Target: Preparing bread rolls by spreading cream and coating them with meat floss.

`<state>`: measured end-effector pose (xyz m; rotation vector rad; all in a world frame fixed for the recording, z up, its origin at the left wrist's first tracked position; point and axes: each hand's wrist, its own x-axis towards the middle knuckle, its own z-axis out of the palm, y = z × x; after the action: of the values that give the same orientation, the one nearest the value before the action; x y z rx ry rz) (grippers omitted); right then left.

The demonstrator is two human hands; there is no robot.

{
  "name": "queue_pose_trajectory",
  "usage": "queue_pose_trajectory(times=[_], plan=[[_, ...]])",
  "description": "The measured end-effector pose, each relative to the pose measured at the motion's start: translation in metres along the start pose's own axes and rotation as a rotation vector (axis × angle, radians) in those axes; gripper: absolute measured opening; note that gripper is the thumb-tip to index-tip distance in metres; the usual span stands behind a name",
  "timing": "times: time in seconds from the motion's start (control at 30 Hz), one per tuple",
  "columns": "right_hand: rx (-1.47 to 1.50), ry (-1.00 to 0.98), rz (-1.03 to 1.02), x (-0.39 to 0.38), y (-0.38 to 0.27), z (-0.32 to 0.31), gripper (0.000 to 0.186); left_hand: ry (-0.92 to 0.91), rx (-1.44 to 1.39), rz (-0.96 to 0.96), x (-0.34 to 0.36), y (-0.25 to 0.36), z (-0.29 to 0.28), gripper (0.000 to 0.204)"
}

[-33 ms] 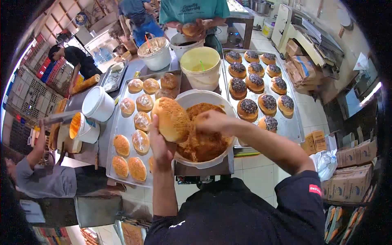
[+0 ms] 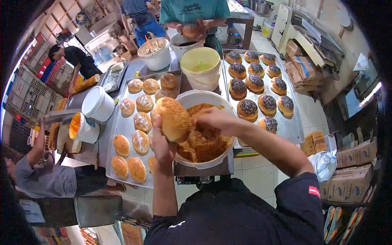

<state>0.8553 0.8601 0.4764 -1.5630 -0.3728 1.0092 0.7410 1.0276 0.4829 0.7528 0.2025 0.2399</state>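
My left hand grips a round bun coated with fine brown crumbs and holds it tilted at the left rim of a white plastic bowl. Brown shredded or crumbly topping fills the bowl. Curled fingers of my right hand are down in this topping, close to the bun's right side; their tips are partly hidden. On the metal tray to the left lie glossy, cream-smeared buns and several buns with brown topping.
To the right, a tray carries buns with dark sprinkles. Beyond the bowl stand a yellowish bucket and a white tub. A co-worker in a green shirt handles a bun across the table. White buckets stand left.
My right hand has shifted very slightly within the bowl. The bun in my left hand stays nearly where it was.
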Motion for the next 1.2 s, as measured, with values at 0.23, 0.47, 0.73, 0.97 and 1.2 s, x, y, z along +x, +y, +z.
queue_pose_trajectory(times=[0.23,0.47,0.73,0.97,1.2], plan=[[0.798,-0.055,-0.05,-0.032,-0.048,0.031,0.042,-0.114,1.257,0.506,0.005,-0.026,0.029,0.057],[-0.958,0.42,-0.349,-0.028,-0.01,0.013,0.049,0.058,-0.11,0.029,0.005,0.012,0.0,0.051],[-0.991,0.502,-0.608,-0.038,0.012,0.026,0.012,0.109,-0.288,0.231,0.017,0.087,-0.08,0.047],[-0.888,0.466,-0.566,-0.035,0.009,0.034,0.015,0.256,-0.079,0.196,0.102,0.174,-0.307,0.045],[-0.91,0.572,-0.466,-0.04,0.014,0.03,0.016,0.488,0.227,-0.276,0.182,0.169,-0.394,0.037]])
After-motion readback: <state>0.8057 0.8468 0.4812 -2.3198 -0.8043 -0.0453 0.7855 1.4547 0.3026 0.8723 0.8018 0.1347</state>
